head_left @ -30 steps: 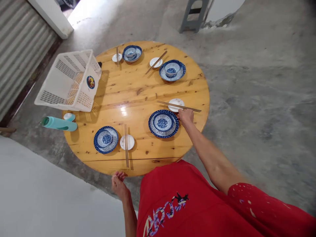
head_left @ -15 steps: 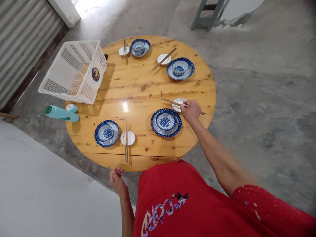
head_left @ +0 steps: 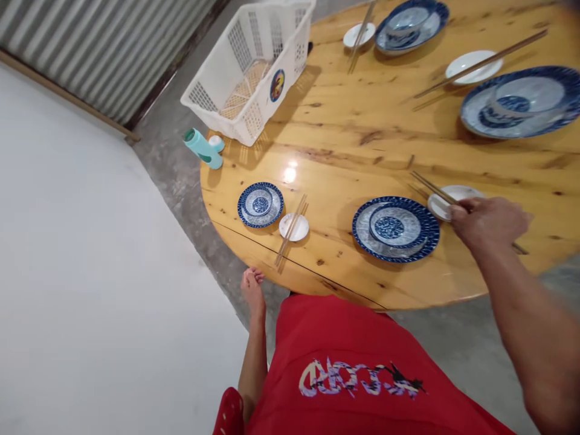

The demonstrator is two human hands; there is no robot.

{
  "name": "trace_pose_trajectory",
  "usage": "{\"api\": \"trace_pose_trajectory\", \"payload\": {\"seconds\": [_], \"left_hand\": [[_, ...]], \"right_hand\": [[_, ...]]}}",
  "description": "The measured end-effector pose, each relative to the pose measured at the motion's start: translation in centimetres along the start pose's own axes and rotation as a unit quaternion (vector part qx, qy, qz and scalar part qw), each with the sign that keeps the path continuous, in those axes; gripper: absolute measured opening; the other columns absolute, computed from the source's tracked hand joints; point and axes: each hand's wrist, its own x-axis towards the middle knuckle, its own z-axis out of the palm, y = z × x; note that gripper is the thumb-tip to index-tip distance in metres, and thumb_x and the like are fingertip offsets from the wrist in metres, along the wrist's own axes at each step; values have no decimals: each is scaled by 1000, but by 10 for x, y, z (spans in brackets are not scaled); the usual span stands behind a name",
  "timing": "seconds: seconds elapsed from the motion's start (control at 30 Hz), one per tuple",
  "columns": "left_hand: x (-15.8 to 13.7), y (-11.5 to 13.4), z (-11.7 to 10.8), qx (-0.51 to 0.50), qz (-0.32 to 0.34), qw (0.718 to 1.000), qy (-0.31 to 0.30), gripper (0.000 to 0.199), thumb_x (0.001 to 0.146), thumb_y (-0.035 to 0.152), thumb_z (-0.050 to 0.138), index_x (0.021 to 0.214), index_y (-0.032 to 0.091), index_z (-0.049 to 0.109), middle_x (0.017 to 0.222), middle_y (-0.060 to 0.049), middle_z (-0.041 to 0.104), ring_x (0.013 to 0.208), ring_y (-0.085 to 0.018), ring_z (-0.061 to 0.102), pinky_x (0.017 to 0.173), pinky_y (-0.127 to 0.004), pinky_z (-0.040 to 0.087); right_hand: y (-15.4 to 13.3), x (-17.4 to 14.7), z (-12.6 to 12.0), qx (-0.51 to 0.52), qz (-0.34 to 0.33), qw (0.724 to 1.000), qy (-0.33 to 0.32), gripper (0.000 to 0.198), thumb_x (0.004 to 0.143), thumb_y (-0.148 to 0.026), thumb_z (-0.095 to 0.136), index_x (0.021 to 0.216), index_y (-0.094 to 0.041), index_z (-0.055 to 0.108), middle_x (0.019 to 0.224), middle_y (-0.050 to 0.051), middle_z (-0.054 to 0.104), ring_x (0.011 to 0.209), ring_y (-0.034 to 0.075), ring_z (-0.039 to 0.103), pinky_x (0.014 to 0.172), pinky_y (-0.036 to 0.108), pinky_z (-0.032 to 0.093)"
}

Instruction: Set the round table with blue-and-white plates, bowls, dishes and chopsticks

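Note:
My right hand (head_left: pixel 492 222) is closed on a pair of chopsticks (head_left: pixel 431 186), which lie slantwise over a small white dish (head_left: pixel 466 192). Part of the dish and the middle of the chopsticks are hidden by the hand. Left of them stands a blue-patterned plate (head_left: pixel 428 223) with a matching bowl (head_left: pixel 390 226) on it. My left hand (head_left: pixel 252 286) hangs by the table's front edge, its fingers curled in and nothing seen in them. Nearest to it, chopsticks (head_left: pixel 286 241) rest across another white dish (head_left: pixel 301 229).
The round wooden table (head_left: pixel 335 151) bears more settings: a plate with a bowl (head_left: pixel 260 204) at left, others at the back and right. A white plastic basket (head_left: pixel 254 121) and a turquoise bottle (head_left: pixel 202 148) stand on its left side. A white wall (head_left: pixel 90 254) is at left.
The view has swung left and come closer to the table, so things appear larger at right. My right hand stays at the same chopsticks and dish. My left hand stays by the edge.

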Motion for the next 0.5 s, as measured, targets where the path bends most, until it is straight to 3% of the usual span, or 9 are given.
{"api": "trace_pose_trajectory", "payload": {"seconds": [0.37,0.5], "left_hand": [[1,2,1,-1,10,1000,0,29,90,42,50,90,17,65,78,-4,69,68,-14,66,63,-24,49],[13,14,6,3,22,1000,-9,32,91,45,49,90,17,63,79,-4,69,66,-13,64,64,-24,49]], "right_hand": [[-2,-4,-1,-15,-3,1000,-23,56,97,-48,43,130,-13,71,113,26,69,100,37,60,75,45,36],[-4,-9,-5,34,33,998,50,53,94,-43,53,130,-8,71,118,29,68,110,39,61,84,49,39]]}}
